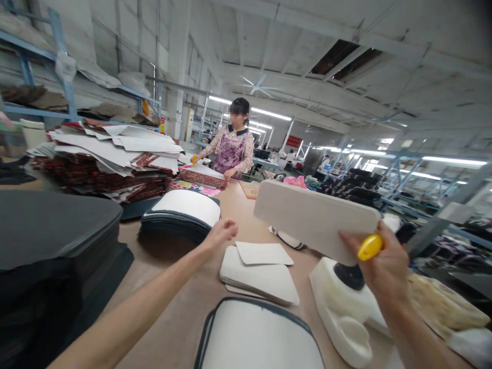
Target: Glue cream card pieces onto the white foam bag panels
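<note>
Right grip (386,261) closed on the pale panel (307,212), which extends leftward from it, and on a yellow implement (370,247). Left grip (220,233) loosely curled, apparently empty. Recommended: steady the panel's free end with the latter, keeping the implement off its face.

On the bench (154,328): two white-topped dark stacks (184,201), one plain dark stack (54,225), one red-patterned heap (111,169), one pile of pale pieces (265,279), one white moulded unit (326,297). Above the bench: two hands (388,264), one pale panel (311,215), one yellow handle (370,247). At its far end: one co-worker (232,148).
</note>
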### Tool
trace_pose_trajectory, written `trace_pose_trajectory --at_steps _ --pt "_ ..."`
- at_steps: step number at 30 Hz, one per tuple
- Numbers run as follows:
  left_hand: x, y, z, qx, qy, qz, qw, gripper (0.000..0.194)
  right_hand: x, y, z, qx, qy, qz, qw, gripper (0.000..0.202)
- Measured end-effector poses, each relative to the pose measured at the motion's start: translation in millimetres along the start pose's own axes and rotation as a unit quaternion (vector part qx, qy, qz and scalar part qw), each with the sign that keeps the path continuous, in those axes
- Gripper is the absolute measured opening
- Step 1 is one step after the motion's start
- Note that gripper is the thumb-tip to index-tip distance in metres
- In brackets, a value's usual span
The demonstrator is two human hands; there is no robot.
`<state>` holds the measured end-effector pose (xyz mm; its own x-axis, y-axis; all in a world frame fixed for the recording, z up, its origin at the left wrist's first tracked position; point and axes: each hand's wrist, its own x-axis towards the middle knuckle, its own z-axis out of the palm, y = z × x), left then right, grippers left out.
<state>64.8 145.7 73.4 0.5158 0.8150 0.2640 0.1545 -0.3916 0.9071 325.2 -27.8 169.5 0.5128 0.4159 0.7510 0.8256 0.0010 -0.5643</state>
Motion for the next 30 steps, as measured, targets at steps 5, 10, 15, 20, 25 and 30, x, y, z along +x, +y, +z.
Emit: trace_pose_trajectory --at_steps 5,10,15,20,25,30 --pt "-8.6 -56.4 45.7 0.163 -0.043 -0.031 0.985 0.048 8.0 5.0 -4.1 -0.02 0.014 -0.001 1.0 0.07" --pt "3.0 -66.5 66.4 0.247 -0.055 -0.02 0.967 0.049 -4.5 18.5 10.7 -0.019 -0.011 0.046 0.999 0.079" --pt "27.8 -54.1 65.9 0.258 0.002 -0.004 0.966 0.01 -6.8 10.3 6.7 -0.016 -0.013 0.023 1.0 0.074" --pt "69.9 -4.4 31.6 0.196 0.149 0.067 0.967 0.007 -12.1 7.0 -20.4 -0.115 0.064 -0.029 0.991 0.078" --pt "97.3 63.0 -27.2 0.075 0.255 0.154 0.952 0.009 -22.9 16.8 -29.3 -0.126 0.061 0.003 0.99 0.078" --pt "75.7 114.9 -68.6 -0.022 0.259 0.252 0.932 0.007 -35.2 29.2 15.6 0.041 -0.084 0.101 0.99 0.068"
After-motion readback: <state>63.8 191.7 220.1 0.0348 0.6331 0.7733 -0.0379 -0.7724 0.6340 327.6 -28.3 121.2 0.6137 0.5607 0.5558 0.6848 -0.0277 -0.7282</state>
